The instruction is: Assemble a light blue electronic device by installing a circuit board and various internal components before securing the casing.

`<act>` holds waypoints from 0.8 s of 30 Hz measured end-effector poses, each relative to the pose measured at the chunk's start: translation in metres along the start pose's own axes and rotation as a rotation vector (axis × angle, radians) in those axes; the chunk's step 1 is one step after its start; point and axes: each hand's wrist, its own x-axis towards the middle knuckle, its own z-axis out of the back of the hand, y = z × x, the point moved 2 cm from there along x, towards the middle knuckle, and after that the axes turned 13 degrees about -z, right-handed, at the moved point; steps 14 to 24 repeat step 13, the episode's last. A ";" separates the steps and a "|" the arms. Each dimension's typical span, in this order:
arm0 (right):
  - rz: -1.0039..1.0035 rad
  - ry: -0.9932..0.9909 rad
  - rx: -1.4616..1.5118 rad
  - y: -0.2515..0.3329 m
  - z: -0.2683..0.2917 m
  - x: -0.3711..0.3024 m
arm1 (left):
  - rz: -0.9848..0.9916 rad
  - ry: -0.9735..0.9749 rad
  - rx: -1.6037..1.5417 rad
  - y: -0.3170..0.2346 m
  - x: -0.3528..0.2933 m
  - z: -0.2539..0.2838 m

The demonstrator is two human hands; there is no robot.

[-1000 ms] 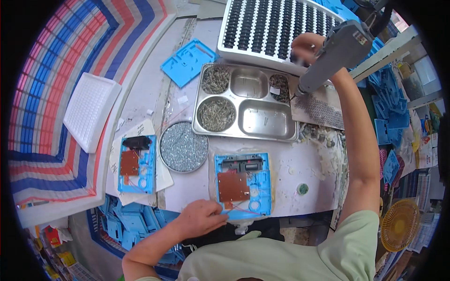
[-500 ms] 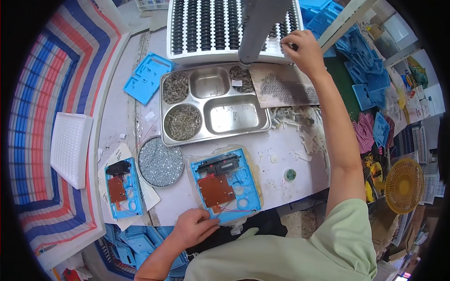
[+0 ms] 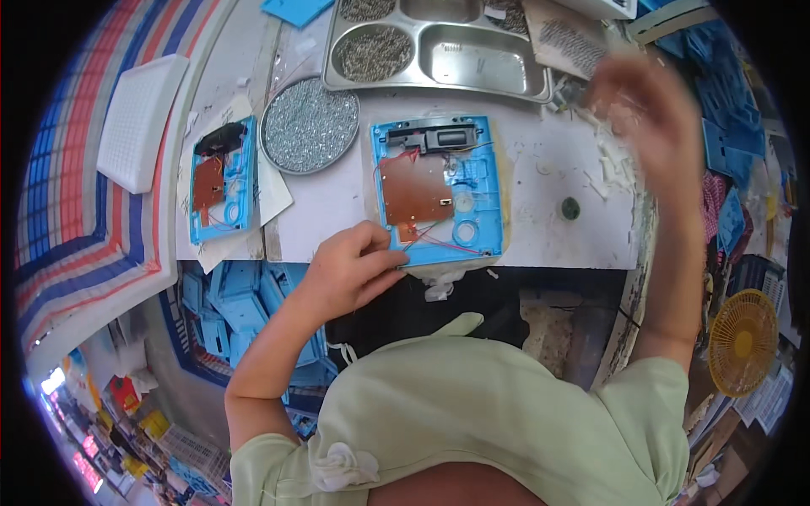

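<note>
In front of me on the table lies a blue plastic housing (image 3: 494, 198) with a brown circuit board (image 3: 413, 192), a black speaker-like bar (image 3: 432, 137) along its far edge and thin wires. My left hand (image 3: 359, 266) is closed at the housing's near left corner, its thumb and fingers pinching the edge beside the red and black wires. Smeared by motion, my right hand (image 3: 645, 110) is raised over the right side of the table, near the white plastic bits (image 3: 612, 156). Whether it holds anything cannot be made out.
A steel compartment tray (image 3: 430, 91) with small metal parts stands at the back. Left of the housing are a round dish of silvery pieces (image 3: 310, 126) and a second blue housing (image 3: 245, 185). A yellow basket (image 3: 742, 341) is at far right.
My right hand has left the white foam tray of black parts and come back toward me. The view has tilted nearer my body. My left hand stays at the housing's corner.
</note>
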 end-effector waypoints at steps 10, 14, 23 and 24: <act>0.214 0.278 -0.249 -0.012 -0.115 -0.074 | 0.008 0.022 -0.019 0.002 0.002 -0.003; 0.265 0.255 -0.314 -0.009 -0.113 -0.075 | 0.009 0.023 0.001 0.003 -0.002 -0.005; 0.265 0.255 -0.314 -0.009 -0.113 -0.075 | 0.009 0.023 0.001 0.003 -0.002 -0.005; 0.265 0.255 -0.314 -0.009 -0.113 -0.075 | 0.009 0.023 0.001 0.003 -0.002 -0.005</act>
